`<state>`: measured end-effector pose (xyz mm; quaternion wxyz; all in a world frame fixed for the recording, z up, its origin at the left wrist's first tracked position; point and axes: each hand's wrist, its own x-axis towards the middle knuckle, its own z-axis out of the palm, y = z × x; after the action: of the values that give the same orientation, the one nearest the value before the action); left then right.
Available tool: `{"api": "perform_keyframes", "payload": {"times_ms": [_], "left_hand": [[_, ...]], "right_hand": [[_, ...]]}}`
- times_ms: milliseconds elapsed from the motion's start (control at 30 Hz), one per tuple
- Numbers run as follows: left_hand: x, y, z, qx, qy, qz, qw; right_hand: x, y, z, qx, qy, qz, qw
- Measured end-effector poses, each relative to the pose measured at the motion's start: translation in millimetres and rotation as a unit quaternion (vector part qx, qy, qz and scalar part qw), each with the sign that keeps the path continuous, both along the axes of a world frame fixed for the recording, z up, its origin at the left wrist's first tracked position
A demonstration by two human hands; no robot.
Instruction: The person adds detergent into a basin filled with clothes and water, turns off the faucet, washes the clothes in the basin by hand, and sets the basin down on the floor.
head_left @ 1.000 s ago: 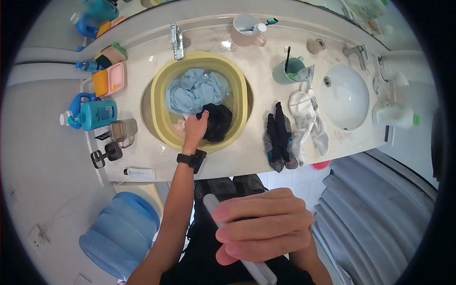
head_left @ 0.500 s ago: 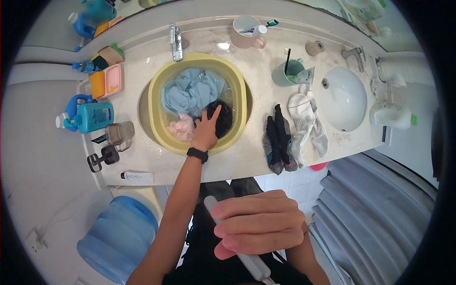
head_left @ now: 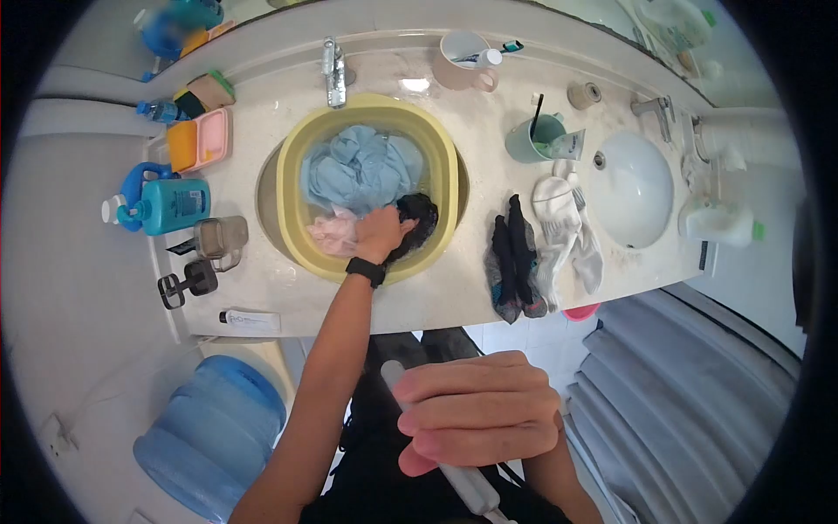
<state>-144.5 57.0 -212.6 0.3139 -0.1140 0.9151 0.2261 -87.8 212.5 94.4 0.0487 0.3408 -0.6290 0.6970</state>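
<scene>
A yellow basin [head_left: 291, 229] with water sits in the left sink. In it lie a light blue cloth [head_left: 360, 168], a small pink cloth [head_left: 333, 234] and a black cloth [head_left: 421, 220]. My left hand [head_left: 381, 232], a dark band on its wrist, reaches into the basin with fingers curled on the black cloth; the fingertips are partly hidden. Close to the camera, my right hand [head_left: 480, 410] is closed around a pale grey stick-shaped handle [head_left: 470, 487], which slants across my body and shows at both ends.
Dark socks [head_left: 513, 262] and white socks [head_left: 559, 231] lie right of the basin, near the white sink [head_left: 633, 192]. A faucet [head_left: 334, 74], a pink cup [head_left: 461, 65] and a green cup [head_left: 532, 141] stand behind. Bottles, including a teal pump bottle [head_left: 175, 207], line the left side.
My left hand has gone from spread fingers to curled ones on the black cloth. The view has shifted slightly. My right hand keeps its hold on the handle.
</scene>
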Motion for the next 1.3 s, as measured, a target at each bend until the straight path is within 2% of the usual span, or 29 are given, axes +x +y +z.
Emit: {"api": "perform_keyframes", "payload": {"times_ms": [100, 167, 200, 267, 367, 400, 467, 567, 667, 800, 867, 900, 967, 1000, 1067, 1100, 1133, 1167, 1200, 1233, 1267, 1300], "left_hand": [[-3.5, -20.3, 11.1, 0.024, -0.051, 0.007, 0.998], [1.2, -36.1, 20.6, 0.154, 0.038, 0.099, 0.982], [-3.4, -44.1, 23.5, 0.154, 0.040, 0.096, 0.983], [-15.1, -54.3, 25.9, 0.037, 0.155, 0.137, 0.978], [-41.7, -51.5, -8.7, 0.016, 0.199, 0.172, 0.965], [-47.9, -48.5, -17.1, 0.018, 0.198, 0.171, 0.965], [-61.9, -37.6, -27.3, 0.048, 0.113, 0.185, 0.975], [-69.7, -33.2, -39.0, 0.066, 0.088, 0.185, 0.977], [-70.6, -39.5, -44.1, 0.109, 0.098, 0.227, 0.963], [-59.9, -43.2, -26.6, 0.158, 0.152, 0.281, 0.934], [-49.3, -53.3, -22.0, 0.349, 0.162, 0.372, 0.845], [-44.2, -59.5, -12.3, 0.351, 0.163, 0.372, 0.844], [-34.0, -71.7, 10.8, 0.564, 0.075, 0.423, 0.706], [-33.5, -73.5, 24.6, 0.565, 0.074, 0.424, 0.704], [-33.5, -80.6, 45.5, 0.339, 0.073, 0.409, 0.844], [-27.6, -85.6, 35.5, 0.338, 0.072, 0.412, 0.843], [-19.9, -89.9, 16.8, 0.223, 0.199, 0.314, 0.901], [-15.7, -91.0, 9.7, 0.100, 0.317, 0.201, 0.922], [-14.4, -93.3, 2.9, 0.099, 0.316, 0.201, 0.922], [-13.9, -95.0, 0.4, 0.046, 0.359, 0.134, 0.923], [-12.6, -96.1, -2.8, -0.008, 0.397, 0.065, 0.916], [-13.7, -93.8, -7.7, -0.008, 0.395, 0.067, 0.916]], "right_hand": [[-2.8, -0.3, 1.8, -0.004, 0.009, 0.007, 1.000], [-5.6, 0.6, 1.7, -0.005, 0.011, 0.003, 1.000], [-6.9, 1.4, 1.3, -0.003, 0.010, -0.001, 1.000], [-9.0, 3.5, -1.1, -0.001, 0.009, -0.004, 1.000], [-7.7, 5.7, -5.9, 0.007, -0.001, -0.013, 1.000], [-5.8, 6.3, -7.0, 0.011, -0.008, -0.022, 1.000], [-3.8, 8.4, -9.1, 0.020, -0.010, -0.030, 0.999], [-2.0, 9.0, -8.3, 0.026, -0.018, -0.038, 0.999], [0.6, 6.9, -7.2, 0.019, -0.019, -0.036, 0.999], [-1.7, 1.3, 0.2, 0.024, 0.008, -0.017, 1.000], [-5.7, -2.7, -0.9, 0.007, 0.012, -0.006, 1.000], [-8.3, -4.4, -1.2, -0.007, 0.017, 0.003, 1.000], [-12.7, -7.6, 8.6, 0.008, 0.013, 0.002, 1.000], [-13.4, -8.6, 13.6, 0.020, 0.006, 0.000, 1.000], [-10.6, -8.4, 21.0, 0.004, 0.040, -0.008, 0.999], [-8.8, -9.6, 22.6, -0.013, 0.071, -0.018, 0.997], [-7.7, -11.5, 22.6, -0.028, 0.070, -0.028, 0.997], [-10.4, -13.1, 19.9, -0.028, 0.068, -0.028, 0.997], [-16.9, -15.2, 14.9, 0.017, 0.059, 0.005, 0.998], [-21.5, -17.5, 11.1, 0.060, 0.051, 0.040, 0.996], [-15.9, -19.3, 13.6, 0.061, 0.013, 0.028, 0.998], [-12.8, -22.1, 15.2, 0.062, 0.011, 0.029, 0.998]]}}
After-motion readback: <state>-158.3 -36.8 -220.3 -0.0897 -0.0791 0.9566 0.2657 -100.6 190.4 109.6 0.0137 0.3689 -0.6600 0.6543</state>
